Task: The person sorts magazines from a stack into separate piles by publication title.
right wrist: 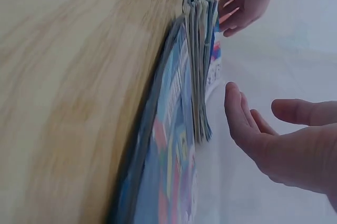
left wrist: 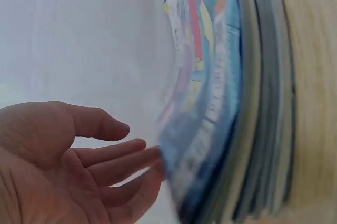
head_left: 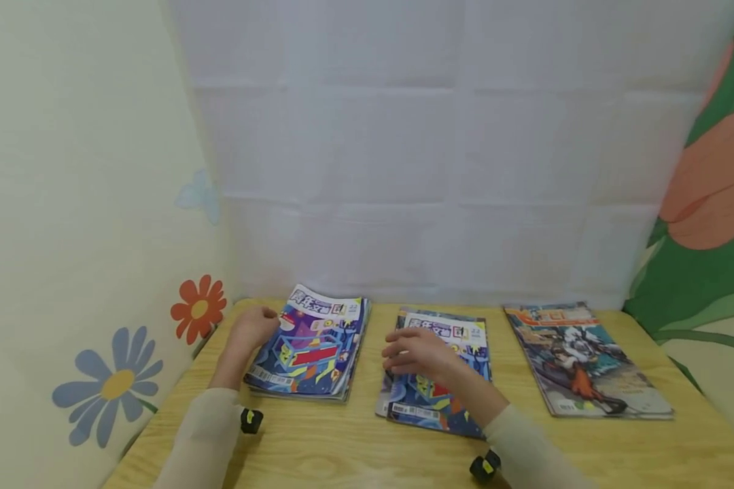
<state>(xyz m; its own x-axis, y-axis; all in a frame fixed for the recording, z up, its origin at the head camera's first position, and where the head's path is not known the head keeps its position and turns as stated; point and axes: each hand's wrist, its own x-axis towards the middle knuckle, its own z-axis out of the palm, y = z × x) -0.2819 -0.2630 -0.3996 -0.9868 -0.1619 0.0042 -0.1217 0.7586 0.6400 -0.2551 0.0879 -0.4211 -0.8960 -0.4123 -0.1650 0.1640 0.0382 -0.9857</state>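
On the left part of the table lies a stack of several magazines [head_left: 318, 353], the top one with a purple and blue cover. My left hand [head_left: 255, 327] is at its left edge, and in the left wrist view that hand [left wrist: 79, 161] shows loosely bent fingers and a thumb apart from them, its fingertips right by the cover. A smaller pile of magazines [head_left: 437, 407] with the same kind of cover lies in the middle, its lower one sticking out behind. Over this pile hovers my right hand [head_left: 418, 353], fingers loosely bent and holding nothing; the right wrist view shows it [right wrist: 284, 139] raised above the covers.
To the right lies another magazine pile [head_left: 587, 367] topped by a cover with an illustrated figure. The wooden table [head_left: 342, 448] meets a white cloth [head_left: 367, 170] at the back. A wall with painted flowers [head_left: 116, 380] stands on the left, another painted panel [head_left: 709, 204] on the right.
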